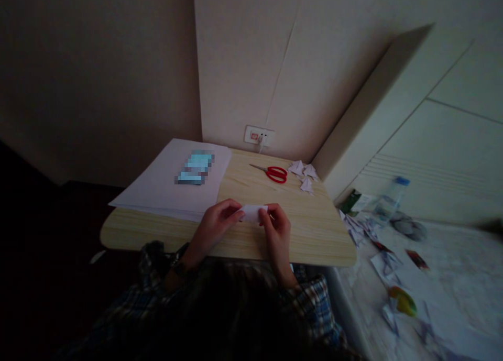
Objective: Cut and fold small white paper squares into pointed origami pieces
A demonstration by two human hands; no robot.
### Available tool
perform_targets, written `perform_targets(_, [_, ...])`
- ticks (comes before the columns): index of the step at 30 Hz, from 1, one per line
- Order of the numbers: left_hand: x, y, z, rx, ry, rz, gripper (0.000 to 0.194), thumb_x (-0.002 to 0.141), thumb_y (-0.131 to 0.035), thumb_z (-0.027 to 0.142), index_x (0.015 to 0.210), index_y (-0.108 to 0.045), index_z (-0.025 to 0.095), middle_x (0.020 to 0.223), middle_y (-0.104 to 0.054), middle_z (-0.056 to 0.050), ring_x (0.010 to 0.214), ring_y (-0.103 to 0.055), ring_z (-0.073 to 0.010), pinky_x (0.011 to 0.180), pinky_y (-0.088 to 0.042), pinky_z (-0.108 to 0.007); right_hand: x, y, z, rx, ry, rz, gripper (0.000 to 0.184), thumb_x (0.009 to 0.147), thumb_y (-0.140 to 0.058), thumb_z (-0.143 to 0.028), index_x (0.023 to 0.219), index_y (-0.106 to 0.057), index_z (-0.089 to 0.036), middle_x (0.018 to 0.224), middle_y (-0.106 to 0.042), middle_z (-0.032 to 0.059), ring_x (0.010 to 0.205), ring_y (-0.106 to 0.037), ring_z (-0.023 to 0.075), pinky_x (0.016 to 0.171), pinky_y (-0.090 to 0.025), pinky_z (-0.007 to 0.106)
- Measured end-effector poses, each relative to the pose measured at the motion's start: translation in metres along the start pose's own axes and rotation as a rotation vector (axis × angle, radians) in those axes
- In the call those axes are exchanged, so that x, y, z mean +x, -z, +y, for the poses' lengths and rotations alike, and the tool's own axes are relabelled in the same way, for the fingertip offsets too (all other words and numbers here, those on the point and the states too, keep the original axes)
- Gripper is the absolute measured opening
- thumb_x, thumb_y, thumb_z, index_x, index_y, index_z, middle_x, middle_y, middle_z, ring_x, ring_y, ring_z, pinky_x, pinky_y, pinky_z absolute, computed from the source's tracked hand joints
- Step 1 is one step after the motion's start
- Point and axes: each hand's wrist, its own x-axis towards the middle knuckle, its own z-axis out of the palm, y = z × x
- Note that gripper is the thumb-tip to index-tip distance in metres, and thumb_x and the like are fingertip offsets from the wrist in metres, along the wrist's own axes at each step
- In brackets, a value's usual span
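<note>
both hands come in from the bottom centre of the frame, plaid sleeves behind them, forearms angled inward toward each other. left hand [218, 220] just left of centre, fingers curled, thumb pointing right, pinching the left end of a small white paper piece [252, 213]. right hand [277, 223] just right of it, knuckles up, fingers bent, thumb and fingers closed on the paper's right end. the piece sits between the two, a little below the middle of the frame, over the near part of a pale wood table [314, 235]. it looks like a short, wide strip, plain white, its long side running across the frame; fold lines too small to tell. to the left on the table, large white sheets [157, 185], with a phone [195, 168], screen lit and blurred out, lying on top. right of centre, above the right hand, red-handled scissors [275, 174], blades toward the left. just beside the handles, three folded white paper shapes [306, 185] with pointed corners. at right of frame, a clear bottle [391, 201] with a blue cap.
</note>
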Motion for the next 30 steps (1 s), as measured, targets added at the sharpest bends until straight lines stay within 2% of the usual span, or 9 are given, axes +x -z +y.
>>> perform_targets(5, [-0.001,-0.001,0.0,-0.007,0.002,-0.039,0.03,0.097,-0.065,0.034,0.12,-0.065,0.016,0.118,-0.069,-0.009,0.098,-0.069,-0.0229,0.084,-0.06,-0.043,0.0,-0.002,-0.008,0.009,-0.005,0.025,0.03,0.093,-0.063,-0.044,0.075,-0.06,-0.02,0.064,-0.055,-0.005,0.06,-0.053,0.0132,0.057,-0.044,0.026])
perform_targets(9, [-0.001,-0.003,-0.002,-0.022,-0.007,-0.054,0.028,0.097,-0.065,0.034,0.118,-0.065,0.015,0.114,-0.07,-0.008,0.093,-0.07,-0.0212,0.08,-0.061,-0.041,0.0,-0.002,-0.01,0.008,0.018,0.044,0.025,0.092,-0.062,-0.038,0.073,-0.061,-0.021,0.063,-0.053,-0.0047,0.06,-0.052,0.0142,0.057,-0.041,0.027])
perform_targets(12, [0.0,-0.003,0.0,-0.037,-0.052,0.037,0.021,0.093,-0.069,0.032,0.105,-0.068,0.015,0.102,-0.07,-0.005,0.088,-0.069,-0.0197,0.078,-0.06,-0.039,0.001,-0.001,-0.011,0.002,0.079,0.058,0.021,0.091,-0.062,-0.033,0.073,-0.063,-0.022,0.068,-0.056,-0.0028,0.067,-0.054,0.0161,0.063,-0.044,0.029])
perform_targets(16, [-0.001,-0.001,0.01,-0.089,-0.121,0.204,0.011,0.078,-0.076,0.028,0.078,-0.072,0.018,0.098,-0.067,-0.005,0.098,-0.067,-0.0235,0.078,-0.058,-0.033,0.001,0.0,-0.013,-0.024,0.185,0.065,0.012,0.088,-0.067,-0.026,0.076,-0.071,-0.023,0.083,-0.061,0.0012,0.084,-0.058,0.0197,0.078,-0.047,0.034])
perform_targets(19, [-0.003,0.001,0.017,-0.12,-0.144,0.308,0.005,0.074,-0.07,0.025,0.073,-0.073,0.02,0.102,-0.065,-0.007,0.105,-0.064,-0.0256,0.078,-0.057,-0.032,0.0,-0.001,-0.014,-0.049,0.243,0.043,0.014,0.088,-0.067,-0.02,0.079,-0.077,-0.026,0.089,-0.06,0.0024,0.089,-0.058,0.0204,0.081,-0.048,0.035])
perform_targets(23, [-0.005,0.001,0.021,-0.157,-0.161,0.433,0.005,0.069,-0.062,0.019,0.067,-0.066,0.021,0.1,-0.063,-0.005,0.105,-0.062,-0.0249,0.081,-0.054,-0.032,-0.002,-0.002,-0.015,-0.066,0.304,-0.003,0.022,0.089,-0.065,-0.015,0.082,-0.08,-0.029,0.093,-0.058,0.0026,0.091,-0.058,0.02,0.08,-0.048,0.034])
perform_targets(26, [-0.006,-0.001,0.025,-0.189,-0.147,0.454,0.004,0.07,-0.06,0.019,0.068,-0.063,0.021,0.09,-0.065,-0.003,0.095,-0.063,-0.022,0.083,-0.052,-0.032,-0.003,-0.003,-0.015,-0.087,0.327,-0.024,0.025,0.09,-0.064,-0.014,0.084,-0.081,-0.031,0.094,-0.056,0.003,0.092,-0.058,0.0204,0.079,-0.049,0.035])
perform_targets(30, [-0.008,-0.003,0.029,-0.218,-0.106,0.415,0.004,0.075,-0.062,0.02,0.077,-0.065,0.021,0.078,-0.067,0.0,0.077,-0.063,-0.0184,0.074,-0.052,-0.028,-0.004,-0.002,-0.015,-0.13,0.333,-0.016,0.025,0.091,-0.063,-0.015,0.086,-0.081,-0.031,0.099,-0.055,0.0042,0.095,-0.058,0.0219,0.08,-0.05,0.037])
